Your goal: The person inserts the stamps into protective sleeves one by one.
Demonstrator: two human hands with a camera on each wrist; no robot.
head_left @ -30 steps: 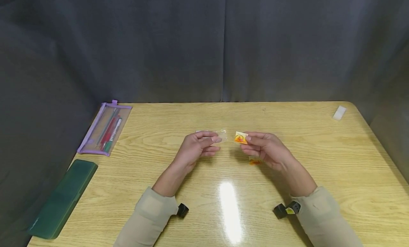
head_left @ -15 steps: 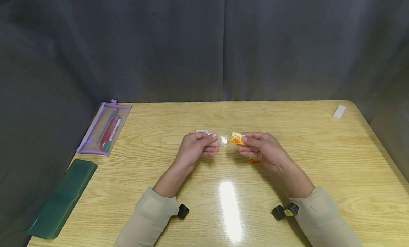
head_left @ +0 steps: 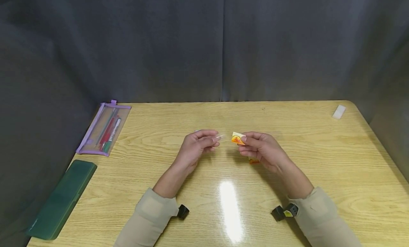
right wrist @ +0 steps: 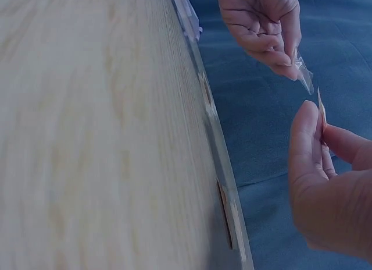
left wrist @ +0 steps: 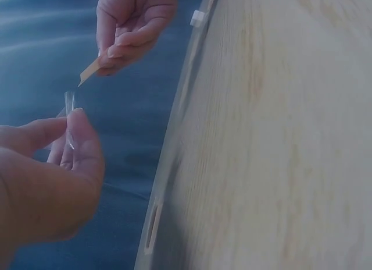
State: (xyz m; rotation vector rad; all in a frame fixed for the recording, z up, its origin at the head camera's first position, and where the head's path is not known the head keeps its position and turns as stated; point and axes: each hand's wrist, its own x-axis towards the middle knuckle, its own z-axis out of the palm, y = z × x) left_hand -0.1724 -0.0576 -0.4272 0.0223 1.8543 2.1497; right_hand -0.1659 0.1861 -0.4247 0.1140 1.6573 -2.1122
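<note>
My left hand (head_left: 199, 147) pinches a clear plastic wrapper (left wrist: 70, 101) between thumb and fingers. In the head view it appears edge-on as a thin, shiny line. Facing it across a small gap, my right hand (head_left: 263, 149) pinches a small yellow-and-orange printed card (head_left: 238, 138). The right wrist view shows the card as thin and flat, its edge pointing toward the wrapper. Beneath the right hand, another orange-printed piece (head_left: 254, 161) lies on the table, mostly covered. Behind the left hand only a sliver of a small pale item (head_left: 196, 131) shows.
At the left of the wooden table (head_left: 172, 218) lie a purple-edged mesh pouch (head_left: 105, 130) with pens and a dark green case (head_left: 64, 201). A white block (head_left: 339, 112), possibly an eraser, lies at the back right. Dark curtains (head_left: 153, 48) surround the table.
The left hand has turned the wrapper from face-on to edge-on. The right hand has shifted slightly left with the card. The pale item behind the left hand is more covered than half a second ago.
</note>
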